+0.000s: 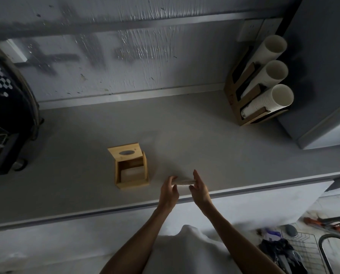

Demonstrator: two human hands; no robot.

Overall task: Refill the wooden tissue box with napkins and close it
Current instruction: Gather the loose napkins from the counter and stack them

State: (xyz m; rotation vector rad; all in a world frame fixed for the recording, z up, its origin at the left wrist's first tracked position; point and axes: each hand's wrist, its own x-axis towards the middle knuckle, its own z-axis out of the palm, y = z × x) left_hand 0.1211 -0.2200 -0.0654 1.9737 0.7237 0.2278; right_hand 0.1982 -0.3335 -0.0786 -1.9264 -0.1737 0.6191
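A small square wooden tissue box [132,172] of pale bamboo stands on the grey desk [204,143], left of the hands and a little farther off. Its flat wooden lid with an oval slot [125,153] is tipped up and back on the far side, so the top is open, and a pale block, probably napkins already inside, shows low in the cavity.

Just right of the box, near the desk's front edge, the left hand [168,191] and right hand [199,187] press from either side on a thin pale stack of napkins [183,182], each hand grasping 1 end, fingers fairly straight. The stack looks level and appears to be at or just above the desk surface; which, I cannot tell.

The step in hand seems to be squaring the stack before loading. To do it well, I would keep both ends pinched evenly so the sheets stay aligned, carry the stack left over the opening, match its edges to the 4 walls, and lower it flat rather than corner first. The lid should come down only once nothing sticks above the rim
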